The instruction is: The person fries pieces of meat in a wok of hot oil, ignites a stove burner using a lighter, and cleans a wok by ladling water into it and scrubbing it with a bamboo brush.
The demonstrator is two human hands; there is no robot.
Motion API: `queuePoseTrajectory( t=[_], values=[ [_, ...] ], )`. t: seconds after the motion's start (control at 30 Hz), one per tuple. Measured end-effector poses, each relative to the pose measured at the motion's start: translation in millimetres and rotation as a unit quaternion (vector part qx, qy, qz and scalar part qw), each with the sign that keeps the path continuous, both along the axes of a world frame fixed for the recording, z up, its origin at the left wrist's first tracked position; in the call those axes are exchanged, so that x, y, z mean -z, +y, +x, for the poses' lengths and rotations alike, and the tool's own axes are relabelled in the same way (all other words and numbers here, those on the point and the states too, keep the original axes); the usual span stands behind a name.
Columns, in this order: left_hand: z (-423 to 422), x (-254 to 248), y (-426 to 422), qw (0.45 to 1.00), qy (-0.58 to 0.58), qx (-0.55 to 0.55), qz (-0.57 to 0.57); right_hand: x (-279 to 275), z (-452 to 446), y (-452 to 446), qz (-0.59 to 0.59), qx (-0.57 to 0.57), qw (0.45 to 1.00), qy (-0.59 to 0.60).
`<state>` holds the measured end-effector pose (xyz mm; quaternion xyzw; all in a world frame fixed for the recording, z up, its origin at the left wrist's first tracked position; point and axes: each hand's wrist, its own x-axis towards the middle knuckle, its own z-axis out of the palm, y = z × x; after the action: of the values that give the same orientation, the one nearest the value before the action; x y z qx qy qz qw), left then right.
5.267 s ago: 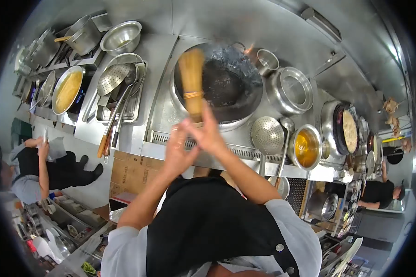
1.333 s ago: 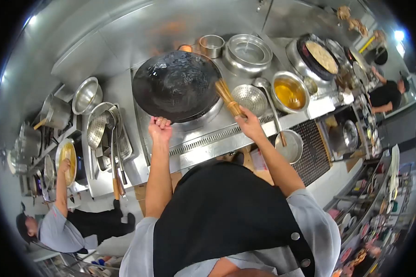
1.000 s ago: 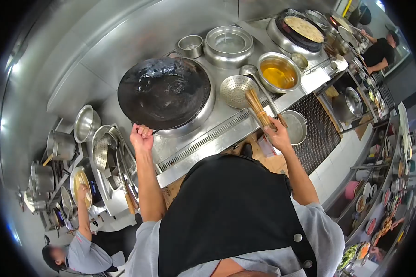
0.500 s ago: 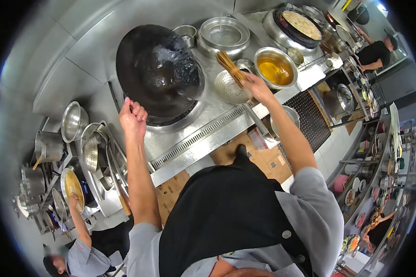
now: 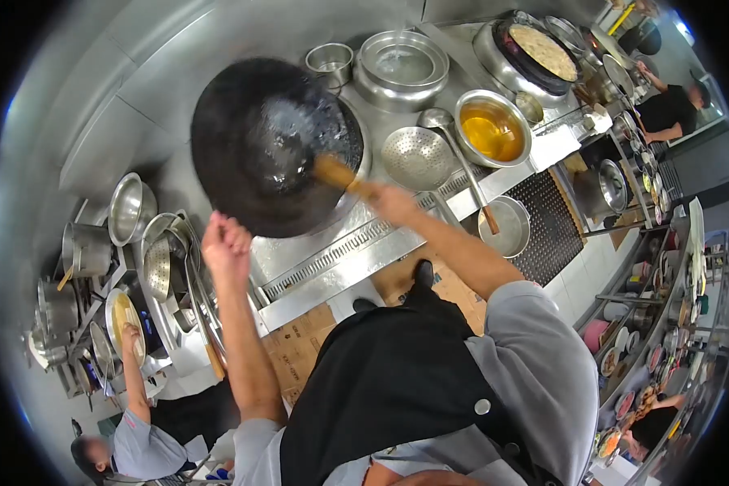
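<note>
My left hand [image 5: 228, 241] is closed at the near-left rim of a large black wok [image 5: 235, 154], which is tilted on its stove ring. The grip point itself is hidden by the fingers. Shiny wet patches show inside the wok on its right side. My right hand [image 5: 390, 202] is wrapped round a bamboo brush [image 5: 336, 172], slightly blurred, whose bristle end reaches over the wok's right part. Right of the brush lies a perforated strainer [image 5: 417, 159], with a ladle [image 5: 462, 154] beside it.
A bowl of yellow liquid [image 5: 491, 130] and a water-filled pot [image 5: 403, 61] stand right of the wok. Ladles and strainers [image 5: 159, 267] lie left. Another person's hand [image 5: 130, 330] is at a pan [image 5: 120, 312]. A pot [image 5: 506, 227] sits below the counter's front edge.
The brush in my right hand has moved left from above the strainer to the wok. The wok and my left hand have shifted, with the wok's tilt altered.
</note>
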<state>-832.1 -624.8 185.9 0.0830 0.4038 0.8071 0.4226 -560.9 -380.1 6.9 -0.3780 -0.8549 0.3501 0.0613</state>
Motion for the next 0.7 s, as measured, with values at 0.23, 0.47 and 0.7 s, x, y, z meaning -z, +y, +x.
queuePoseTrajectory(
  t=[0.23,0.47,0.7],
  values=[
    [-42,96,-27,0.990,-0.127,-0.040,0.049,-26,100,-35,-0.181,0.165,0.969,0.012],
    [24,152,37,0.973,-0.199,-0.110,0.034,11,71,-31,0.040,0.141,0.967,-0.209],
    [18,147,17,0.988,-0.096,-0.028,-0.115,4,229,42,0.154,0.267,0.943,-0.129]
  ],
)
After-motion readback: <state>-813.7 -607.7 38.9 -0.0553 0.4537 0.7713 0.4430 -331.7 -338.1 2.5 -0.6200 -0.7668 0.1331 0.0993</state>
